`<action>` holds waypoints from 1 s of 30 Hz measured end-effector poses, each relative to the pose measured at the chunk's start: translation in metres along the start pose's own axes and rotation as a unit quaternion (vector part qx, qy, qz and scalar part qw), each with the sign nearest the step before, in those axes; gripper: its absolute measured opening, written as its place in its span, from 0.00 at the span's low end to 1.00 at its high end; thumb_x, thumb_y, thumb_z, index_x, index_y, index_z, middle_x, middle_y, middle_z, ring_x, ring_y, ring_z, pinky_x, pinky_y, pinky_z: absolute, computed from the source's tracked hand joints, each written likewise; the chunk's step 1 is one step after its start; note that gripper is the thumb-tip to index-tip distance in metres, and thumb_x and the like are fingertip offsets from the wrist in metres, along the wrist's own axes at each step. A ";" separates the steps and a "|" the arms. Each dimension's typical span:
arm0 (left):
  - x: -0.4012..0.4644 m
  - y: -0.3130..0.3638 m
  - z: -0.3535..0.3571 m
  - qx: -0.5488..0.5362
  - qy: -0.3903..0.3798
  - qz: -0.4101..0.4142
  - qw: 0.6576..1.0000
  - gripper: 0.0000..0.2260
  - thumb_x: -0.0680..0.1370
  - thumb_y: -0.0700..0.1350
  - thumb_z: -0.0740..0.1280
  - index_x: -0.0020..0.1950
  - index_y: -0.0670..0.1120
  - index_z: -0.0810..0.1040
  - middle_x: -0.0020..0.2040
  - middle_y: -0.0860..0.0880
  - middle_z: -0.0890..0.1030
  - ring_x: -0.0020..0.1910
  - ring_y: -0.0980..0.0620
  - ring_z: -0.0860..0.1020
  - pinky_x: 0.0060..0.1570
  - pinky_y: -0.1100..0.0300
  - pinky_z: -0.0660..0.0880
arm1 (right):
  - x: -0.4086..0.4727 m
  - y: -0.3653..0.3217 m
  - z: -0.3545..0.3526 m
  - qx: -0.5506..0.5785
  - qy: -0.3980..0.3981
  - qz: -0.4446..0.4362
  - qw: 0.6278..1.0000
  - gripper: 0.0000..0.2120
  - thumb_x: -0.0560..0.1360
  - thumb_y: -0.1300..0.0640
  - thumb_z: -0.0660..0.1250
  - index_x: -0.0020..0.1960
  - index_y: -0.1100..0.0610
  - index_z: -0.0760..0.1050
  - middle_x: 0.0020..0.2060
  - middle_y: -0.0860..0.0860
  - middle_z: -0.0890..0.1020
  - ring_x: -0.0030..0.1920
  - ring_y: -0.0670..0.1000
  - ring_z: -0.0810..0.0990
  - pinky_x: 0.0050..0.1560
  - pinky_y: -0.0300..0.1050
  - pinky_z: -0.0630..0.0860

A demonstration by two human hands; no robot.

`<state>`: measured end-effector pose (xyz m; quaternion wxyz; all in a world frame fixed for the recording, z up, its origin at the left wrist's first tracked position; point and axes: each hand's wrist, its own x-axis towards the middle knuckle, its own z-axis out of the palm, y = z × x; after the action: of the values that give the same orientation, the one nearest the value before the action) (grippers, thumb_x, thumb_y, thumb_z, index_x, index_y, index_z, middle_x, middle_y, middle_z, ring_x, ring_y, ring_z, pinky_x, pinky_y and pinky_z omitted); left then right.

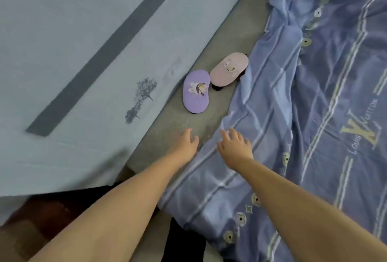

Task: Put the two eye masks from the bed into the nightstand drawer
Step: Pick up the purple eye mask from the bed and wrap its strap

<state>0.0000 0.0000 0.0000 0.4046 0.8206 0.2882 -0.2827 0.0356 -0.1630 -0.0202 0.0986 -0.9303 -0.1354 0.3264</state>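
Note:
Two eye masks lie side by side on the grey bed sheet (176,127). The purple eye mask (195,92) has a cartoon print and lies nearer to me. The pink eye mask (229,68) sits just beyond it, its right edge touching the blue quilt. My left hand (186,143) hovers over the sheet below the purple mask, fingers apart and empty. My right hand (234,146) is over the quilt's edge, fingers spread and holding nothing. Both hands are a short way short of the masks. No nightstand drawer is in view.
A rumpled blue striped quilt (314,115) covers the right side of the bed. A pale blue padded headboard (62,52) with a grey stripe fills the left. Dark wood furniture (46,215) shows at the lower left.

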 end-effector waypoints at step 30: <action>-0.045 0.062 -0.052 -0.411 -0.096 0.045 0.906 0.08 0.76 0.35 0.61 0.46 0.44 0.78 0.42 0.45 0.82 0.41 0.50 0.79 0.41 0.57 0.74 | -0.022 0.011 -0.092 0.407 0.175 0.029 0.896 0.17 0.77 0.61 0.56 0.65 0.53 0.68 0.63 0.51 0.75 0.53 0.48 0.74 0.38 0.33 0.70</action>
<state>0.0256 0.0008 0.0893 0.7437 0.5629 0.3014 -0.1979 0.0795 -0.1894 0.0603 0.4814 -0.8544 0.0556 0.1872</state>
